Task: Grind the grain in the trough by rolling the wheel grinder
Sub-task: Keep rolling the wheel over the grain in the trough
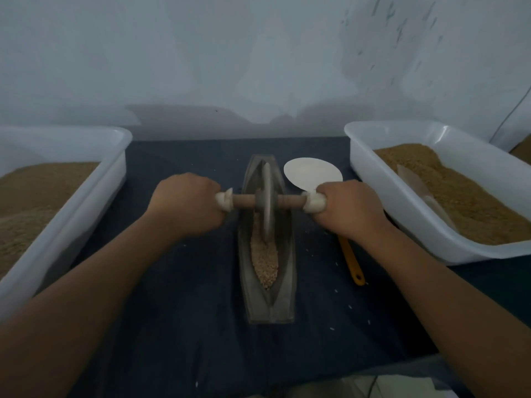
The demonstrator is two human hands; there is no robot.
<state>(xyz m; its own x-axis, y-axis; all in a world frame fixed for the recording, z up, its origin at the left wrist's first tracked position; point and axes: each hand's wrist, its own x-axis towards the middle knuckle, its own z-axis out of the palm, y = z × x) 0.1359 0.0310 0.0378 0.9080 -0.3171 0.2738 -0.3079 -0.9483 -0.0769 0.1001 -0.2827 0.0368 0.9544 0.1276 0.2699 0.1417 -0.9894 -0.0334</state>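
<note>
A long grey boat-shaped trough (pixel 287 294) lies lengthwise on the dark cloth in front of me. Pale grain (pixel 264 262) fills its near half. The grey wheel grinder (pixel 267 202) stands upright in the trough's far half, its lower edge at the far end of the grain. A wooden axle (pixel 244 200) runs through the wheel's hub. My left hand (pixel 186 202) grips the axle's left end and my right hand (pixel 349 208) grips its right end, each curled round a white wrapped handle.
A white tub (pixel 86 196) of brown grain stands at the left, and a second white tub (pixel 402 202) with grain and a scoop at the right. A white spoon-like ladle (pixel 313 172) with a yellow handle (pixel 352 262) lies right of the trough. Loose grains dot the dark cloth (pixel 178 311).
</note>
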